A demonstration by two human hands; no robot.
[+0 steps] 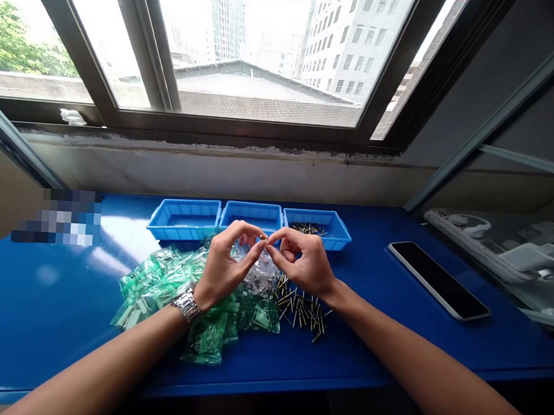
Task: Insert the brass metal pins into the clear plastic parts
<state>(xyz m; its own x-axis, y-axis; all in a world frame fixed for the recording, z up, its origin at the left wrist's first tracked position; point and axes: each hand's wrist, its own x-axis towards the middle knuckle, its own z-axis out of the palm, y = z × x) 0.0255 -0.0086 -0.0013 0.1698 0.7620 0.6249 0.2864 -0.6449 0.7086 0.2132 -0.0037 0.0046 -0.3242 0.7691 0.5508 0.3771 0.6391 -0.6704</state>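
Left hand (226, 264) and right hand (308, 262) meet above the surface (342, 362), both pinching a small brass-coloured piece (264, 238) between them; handling seems midway; dark pins (306, 227) already lie in the far right bin (337, 241); loose heap (301, 310) remains nearer; green packets (160, 278), left, progress unclear.

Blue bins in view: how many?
3, in a row: left bin, middle bin partly hidden by the left hand and right hand, right bin with thin pins inside. No others show.
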